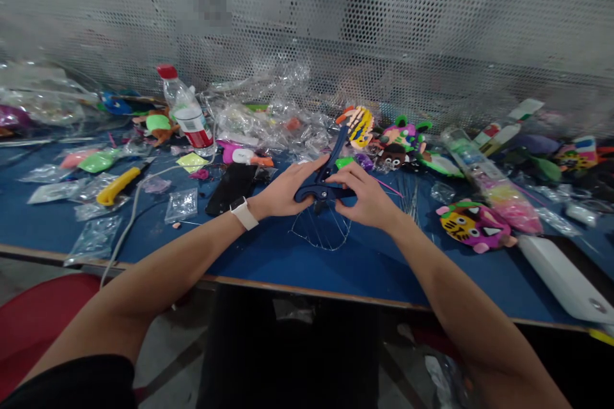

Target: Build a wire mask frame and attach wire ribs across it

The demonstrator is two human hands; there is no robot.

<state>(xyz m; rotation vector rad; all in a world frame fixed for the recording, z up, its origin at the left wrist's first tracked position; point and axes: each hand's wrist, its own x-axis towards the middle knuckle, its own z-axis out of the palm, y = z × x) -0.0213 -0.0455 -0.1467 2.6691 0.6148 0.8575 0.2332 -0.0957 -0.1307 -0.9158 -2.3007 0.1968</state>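
Observation:
A dark blue plier-like clamp point(325, 192) with a round pivot screw is held between my hands over the middle of the table's near half. My left hand point(283, 192), with a white watch on the wrist, wraps round its left side; one long arm of the clamp points up and away. With thumb and fingers curled, my right hand point(362, 195) grips the clamp's right arm. A thin wire frame point(330, 248), fan-shaped, hangs just below the clamp. Where the wires meet the clamp is partly hidden by my fingers.
Colourful foam figures point(474, 227) lie to the right, by a white device point(566, 278). Loose wires point(409, 201) lie nearer. A black phone point(231, 188), a yellow utility knife point(118, 186) and a red-capped bottle point(186, 108) are on the left. Plastic bags point(268, 118) line the perforated metal wall.

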